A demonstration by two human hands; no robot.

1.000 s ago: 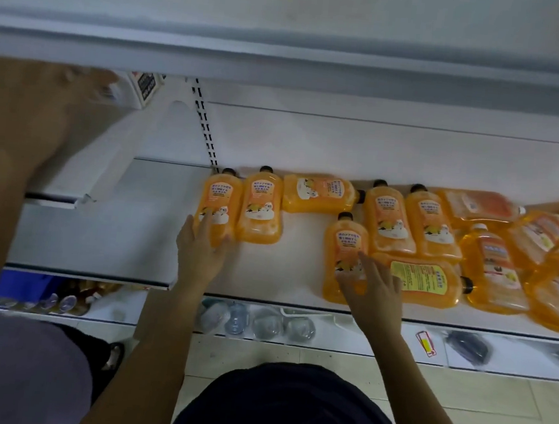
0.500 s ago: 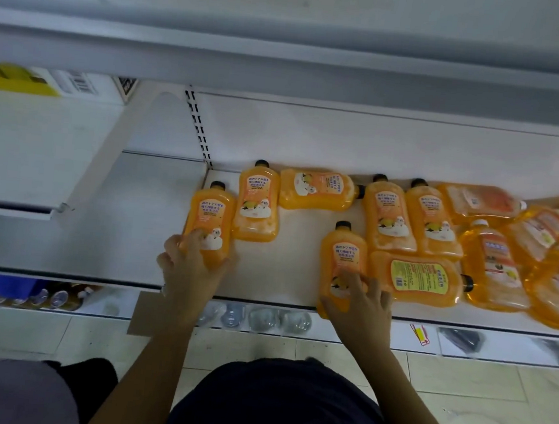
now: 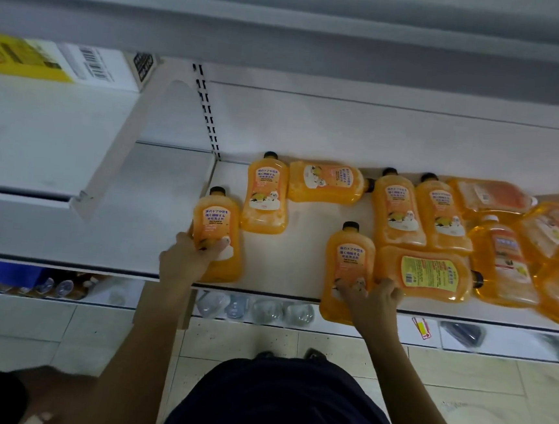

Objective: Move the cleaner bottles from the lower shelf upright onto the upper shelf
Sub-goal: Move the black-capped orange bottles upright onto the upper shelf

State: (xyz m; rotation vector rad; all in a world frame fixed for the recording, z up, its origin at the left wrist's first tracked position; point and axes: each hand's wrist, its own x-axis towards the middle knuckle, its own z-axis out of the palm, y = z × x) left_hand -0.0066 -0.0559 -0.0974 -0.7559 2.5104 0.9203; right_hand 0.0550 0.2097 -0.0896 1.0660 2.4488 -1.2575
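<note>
Several orange cleaner bottles with black caps lie flat on the white lower shelf. My left hand grips the base of the leftmost bottle, which lies near the shelf's front edge. My right hand grips the base of another bottle, whose bottom juts out past the front edge. A bottle with a yellow-green back label lies sideways touching it on the right. The upper shelf's grey front lip runs across the top; its surface is hidden.
More orange bottles are piled at the right end. A lower-set white shelf at left carries a yellow and white box. A slotted upright divides the bays. Clear bottles sit below. Another person's arm is at bottom left.
Both hands have pulled their bottles toward the front edge; the right one now overhangs it. The other person's raised arm at left has dropped out of the upper view.
</note>
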